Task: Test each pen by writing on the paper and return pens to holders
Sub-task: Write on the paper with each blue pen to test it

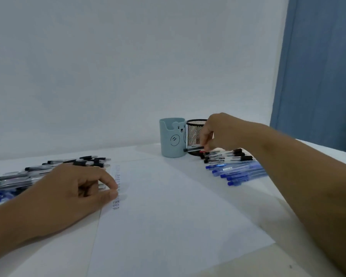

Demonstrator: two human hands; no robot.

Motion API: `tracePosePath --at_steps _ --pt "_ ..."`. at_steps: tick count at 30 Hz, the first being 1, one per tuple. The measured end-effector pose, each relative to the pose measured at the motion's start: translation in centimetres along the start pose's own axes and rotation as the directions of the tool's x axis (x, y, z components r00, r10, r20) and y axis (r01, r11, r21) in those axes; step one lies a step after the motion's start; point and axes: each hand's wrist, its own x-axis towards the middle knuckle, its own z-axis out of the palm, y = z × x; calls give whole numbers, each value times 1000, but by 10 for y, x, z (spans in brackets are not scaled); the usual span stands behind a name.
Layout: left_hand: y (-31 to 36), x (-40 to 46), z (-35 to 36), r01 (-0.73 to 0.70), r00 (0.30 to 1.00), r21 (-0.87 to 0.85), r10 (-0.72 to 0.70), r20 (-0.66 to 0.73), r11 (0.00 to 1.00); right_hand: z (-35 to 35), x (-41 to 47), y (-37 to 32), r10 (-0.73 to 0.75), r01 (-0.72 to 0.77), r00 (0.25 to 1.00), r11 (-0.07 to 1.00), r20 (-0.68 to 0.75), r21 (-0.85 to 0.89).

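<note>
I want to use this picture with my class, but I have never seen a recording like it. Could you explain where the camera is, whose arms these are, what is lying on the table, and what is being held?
There is only one picture, taken by a camera worn on a person's head, looking forward and down. So the two arms belong to the wearer.

The left hand rests on the edge of a white sheet of paper, beside a column of small test scribbles. The right hand reaches forward and pinches a black pen in its grip, held roughly level just above the table.

Behind that pen stand two holders: a pale blue bear cup and a black mesh cup.

Loose pens lie in two groups: black and blue ones at the left, and more at the right, black behind, blue in front.
</note>
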Motion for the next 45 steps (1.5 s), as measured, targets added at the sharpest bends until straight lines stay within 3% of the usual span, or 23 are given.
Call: tracePosePath --at_steps 8,14,20,25,29,33,40,45 --pt "7 -2 -5 59 998 -23 -59 22 998 8 0 23 150 -144 988 981 33 -126" --pt "7 -3 -7 61 997 8 -61 35 998 10 -2 9 84 -93 994 986 -70 -139" --pt "2 2 -5 5 999 95 0 -49 996 24 -13 -49 -133 128 989 989 -69 -80" --pt "-7 6 -23 48 999 151 -46 -14 987 54 -30 -110 -427 429 902 903 -69 17" --pt "-22 4 -51 80 989 248 -107 99 965 76 -36 -134 -568 570 819 822 -76 -3" --pt "-32 1 -76 155 957 329 -225 185 931 84 -39 -136 -607 610 789 793 -97 -1" --pt "-73 -14 -127 416 900 393 -433 -49 820 88 -36 -135 -609 614 784 789 -116 9" --pt "-96 -27 -148 552 776 430 -629 48 714 94 -33 -148 -630 632 768 775 -119 -21"
